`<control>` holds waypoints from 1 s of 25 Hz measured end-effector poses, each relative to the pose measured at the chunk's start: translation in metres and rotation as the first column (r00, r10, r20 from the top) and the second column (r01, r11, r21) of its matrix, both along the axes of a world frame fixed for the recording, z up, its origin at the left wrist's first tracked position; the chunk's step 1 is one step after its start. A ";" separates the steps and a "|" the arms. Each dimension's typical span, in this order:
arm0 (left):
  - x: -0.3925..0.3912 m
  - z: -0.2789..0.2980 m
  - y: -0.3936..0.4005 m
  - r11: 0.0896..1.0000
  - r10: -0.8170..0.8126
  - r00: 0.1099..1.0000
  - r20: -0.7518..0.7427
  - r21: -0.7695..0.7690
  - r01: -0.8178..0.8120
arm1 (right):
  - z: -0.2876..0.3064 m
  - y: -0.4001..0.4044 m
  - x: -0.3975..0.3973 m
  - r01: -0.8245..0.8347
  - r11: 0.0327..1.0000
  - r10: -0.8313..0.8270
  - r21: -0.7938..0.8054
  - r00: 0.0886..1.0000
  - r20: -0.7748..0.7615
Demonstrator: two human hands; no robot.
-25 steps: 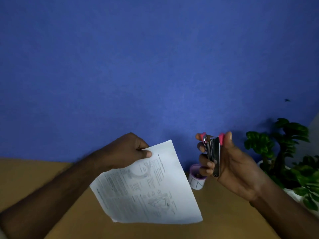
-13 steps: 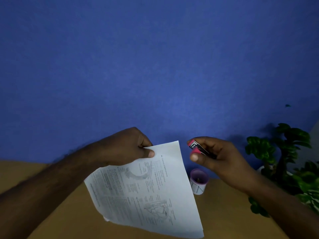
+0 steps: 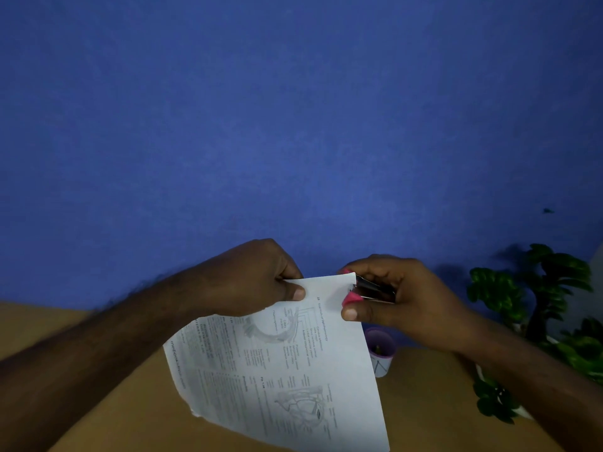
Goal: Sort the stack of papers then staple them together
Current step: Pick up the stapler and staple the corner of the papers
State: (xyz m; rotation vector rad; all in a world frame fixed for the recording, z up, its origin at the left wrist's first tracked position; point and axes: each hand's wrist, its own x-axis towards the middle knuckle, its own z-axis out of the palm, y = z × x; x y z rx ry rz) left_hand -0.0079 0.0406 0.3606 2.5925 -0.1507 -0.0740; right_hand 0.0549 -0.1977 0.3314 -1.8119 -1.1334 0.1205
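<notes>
Purple cup [image 3: 380,349] partly behind papers [image 3: 293,370], plant [image 3: 554,321] nearby.

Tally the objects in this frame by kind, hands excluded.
Paper stacks: 1
Staplers: 1
Small cups: 1
Plants: 1
Total: 4

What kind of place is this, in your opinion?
Probably a desk in an office or study: a wooden tabletop against a blue wall, a potted plant, printed papers and a stapler.
</notes>
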 end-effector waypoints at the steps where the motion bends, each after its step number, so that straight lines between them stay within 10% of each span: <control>1: 0.000 0.001 -0.001 1.000 -0.004 1.000 -0.004 0.016 0.004 | 0.002 0.000 -0.001 0.003 1.000 -0.003 -0.012 1.000 0.003; 25: 0.004 0.008 -0.013 0.988 -0.068 0.998 0.010 0.140 0.066 | 0.012 0.005 -0.005 0.125 0.983 -0.088 -0.134 0.963 0.257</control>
